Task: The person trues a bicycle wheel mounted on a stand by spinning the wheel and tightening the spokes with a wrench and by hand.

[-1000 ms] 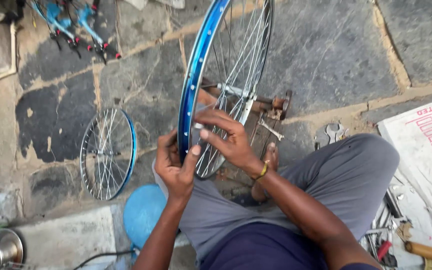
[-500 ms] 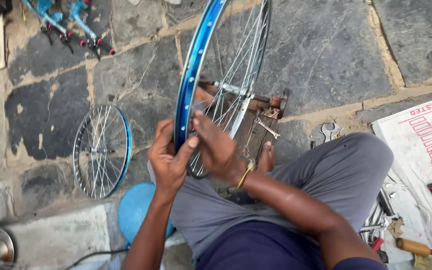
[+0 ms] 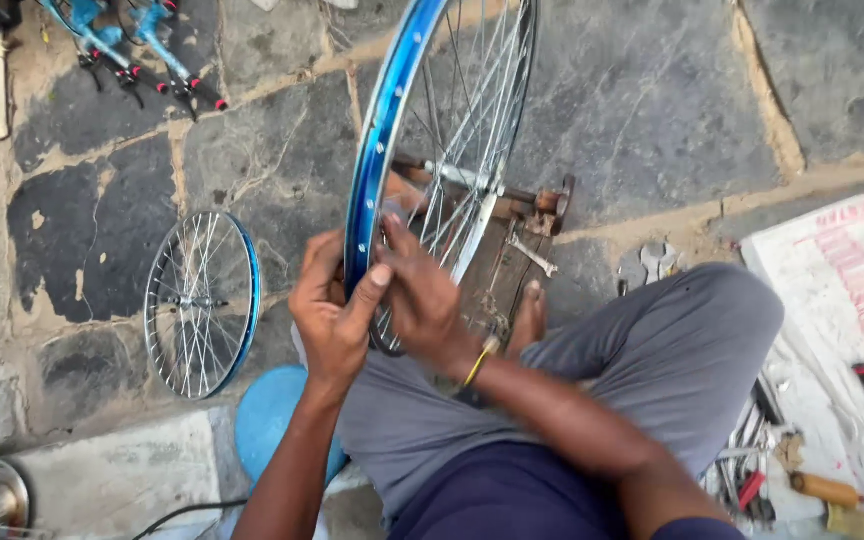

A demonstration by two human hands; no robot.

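While the rim [image 3: 382, 150] stands upright at 12 o'clock on a stand [image 3: 512, 250], both hands grip its lower edge: left hand [image 3: 330, 315] curled around it, right hand [image 3: 422, 300] pinching among spokes. Light, stiff, best held by the edge. Small wheel [image 3: 202, 300] lies at 9 o'clock.

Bare stone floor [image 3: 652, 110] right of blue rim [image 3: 377, 150] — left, small wheel [image 3: 202, 303], knee [image 3: 712, 320] crowding below

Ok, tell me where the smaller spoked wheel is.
In the head view, the smaller spoked wheel lies on the stone paving at the left, beyond the left hand and apart from the big blue rim.
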